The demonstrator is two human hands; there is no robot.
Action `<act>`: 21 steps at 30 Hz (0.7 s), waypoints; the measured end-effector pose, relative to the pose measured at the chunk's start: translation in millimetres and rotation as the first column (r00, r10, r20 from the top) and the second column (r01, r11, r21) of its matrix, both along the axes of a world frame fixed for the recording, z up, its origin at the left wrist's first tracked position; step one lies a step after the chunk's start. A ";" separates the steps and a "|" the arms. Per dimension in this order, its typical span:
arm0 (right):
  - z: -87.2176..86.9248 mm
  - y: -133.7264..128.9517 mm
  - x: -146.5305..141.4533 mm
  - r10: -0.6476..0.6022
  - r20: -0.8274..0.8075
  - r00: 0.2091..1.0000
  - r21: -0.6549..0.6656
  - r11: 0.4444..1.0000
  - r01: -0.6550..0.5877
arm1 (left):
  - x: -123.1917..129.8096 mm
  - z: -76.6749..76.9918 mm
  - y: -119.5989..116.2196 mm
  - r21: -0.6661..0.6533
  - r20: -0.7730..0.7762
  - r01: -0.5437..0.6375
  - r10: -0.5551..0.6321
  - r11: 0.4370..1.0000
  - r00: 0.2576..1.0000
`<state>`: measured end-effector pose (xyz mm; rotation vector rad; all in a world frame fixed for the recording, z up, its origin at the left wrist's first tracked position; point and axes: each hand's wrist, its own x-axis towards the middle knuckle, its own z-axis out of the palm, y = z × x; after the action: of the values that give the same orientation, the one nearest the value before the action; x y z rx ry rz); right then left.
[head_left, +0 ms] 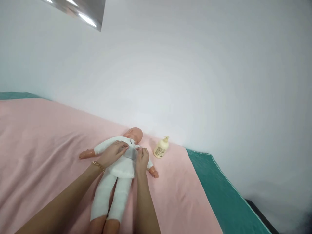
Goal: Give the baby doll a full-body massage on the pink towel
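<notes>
Our forearms [64, 198] frame a doll [118, 174] stretched out on a pink cloth [184, 188], our left hand [115, 152] and right hand [142, 157] facing each other over a grey patch [130, 153] on its white top [122, 165]. The fingers of both hands curl inward; whether they pinch the fabric, we cannot tell. Working here well, we judge, calls for light fingertips, even tension from both sides and a smooth garment beneath. A cream pump bottle [161, 148] stands near the doll.
</notes>
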<state>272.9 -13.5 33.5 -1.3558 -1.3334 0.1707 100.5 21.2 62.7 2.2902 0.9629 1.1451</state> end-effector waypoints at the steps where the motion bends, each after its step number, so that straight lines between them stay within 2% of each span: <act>1: 2.8 9.2 0.7 0.000 0.009 1.000 -0.008 1.000 0.000 | 3.4 4.6 6.9 0.014 0.006 0.010 -0.010 1.000 1.000; 3: 2.9 24.2 1.5 0.009 0.029 1.000 -0.037 0.999 -0.008 | 10.0 8.0 20.1 0.039 -0.043 0.050 -0.048 0.998 0.998; 6: -8.3 36.6 2.0 0.026 0.052 0.998 -0.074 0.997 -0.022 | 17.3 -1.6 35.5 0.043 -0.176 0.096 -0.087 0.994 0.981; 11: -26.9 41.4 1.8 0.052 0.114 0.992 -0.157 0.987 -0.034 | 21.7 -27.4 45.5 0.017 -0.263 0.032 -0.027 0.999 0.964; 15: -27.2 41.7 0.3 0.056 0.136 0.989 -0.227 0.974 -0.024 | 22.2 -34.4 46.0 0.004 -0.295 -0.006 0.007 1.000 0.955; 18: -24.1 37.9 -0.5 0.073 0.114 0.991 -0.199 0.979 -0.049 | 21.3 -36.2 44.5 0.037 -0.281 -0.017 0.026 0.999 0.959; 21: -20.9 31.0 -0.9 0.087 0.083 0.993 -0.119 0.990 -0.077 | 19.1 -38.8 41.6 0.134 -0.206 -0.023 0.051 0.991 0.977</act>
<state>272.0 17.5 12.6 -1.4196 -1.4737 0.2500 119.6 62.8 23.9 2.5490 1.0377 1.0240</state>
